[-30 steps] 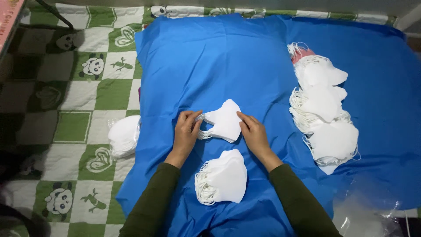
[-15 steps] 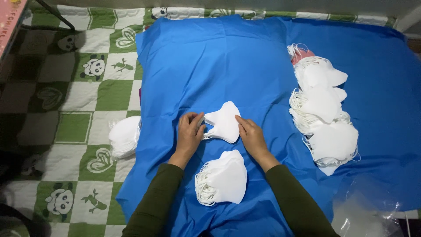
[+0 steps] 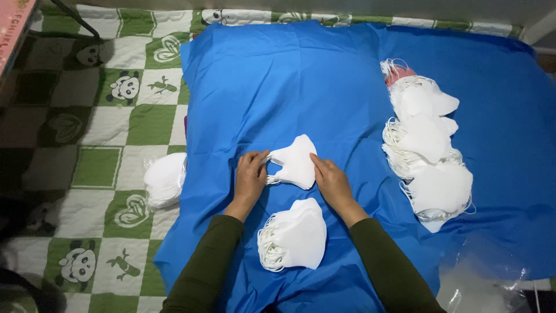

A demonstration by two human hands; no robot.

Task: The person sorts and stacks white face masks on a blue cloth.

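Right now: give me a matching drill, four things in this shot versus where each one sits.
Things:
1. mask stack between the hands
2. mask stack near the elbows
3. long row of masks
4. bagged white bundle

Places:
A. on the green-and-white checked quilt, beside the blue cloth's left edge
B. on the right part of the blue cloth
C. touched by left hand and right hand
D. between the forearms, closest to the camera

Pairs: 1-C, 2-D, 3-B, 4-A
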